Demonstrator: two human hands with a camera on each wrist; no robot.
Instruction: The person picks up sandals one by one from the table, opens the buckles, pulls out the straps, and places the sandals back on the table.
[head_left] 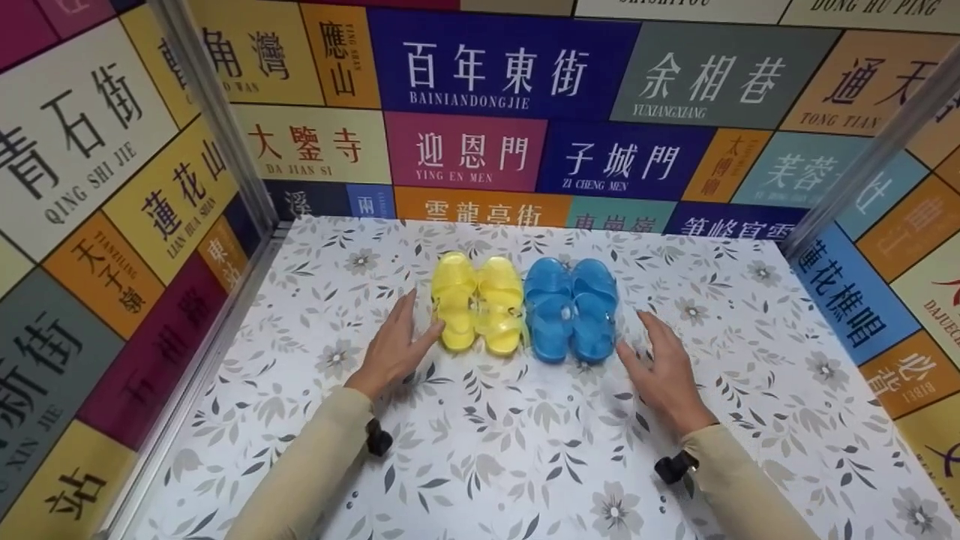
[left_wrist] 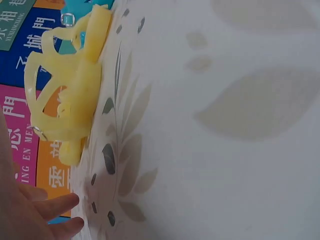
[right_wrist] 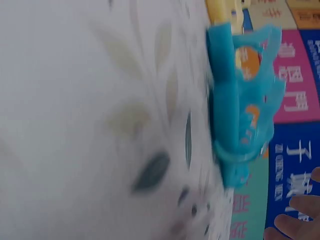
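Holds nothing in the left grip [head_left: 394, 349], spread wide just beside the yellow sandals [head_left: 495, 322], nor in the right grip [head_left: 664, 375], likewise wide just beside the blue sandals [head_left: 553, 311]. Lie in pairs, side by side in between, on the leaf-patterned table [head_left: 487, 465]

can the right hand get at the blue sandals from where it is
Probably yes: the right hand holds nothing and is just beside the blue sandals, with nothing visible in between. The yellow sandals lie on their far side, seemingly out of its way.
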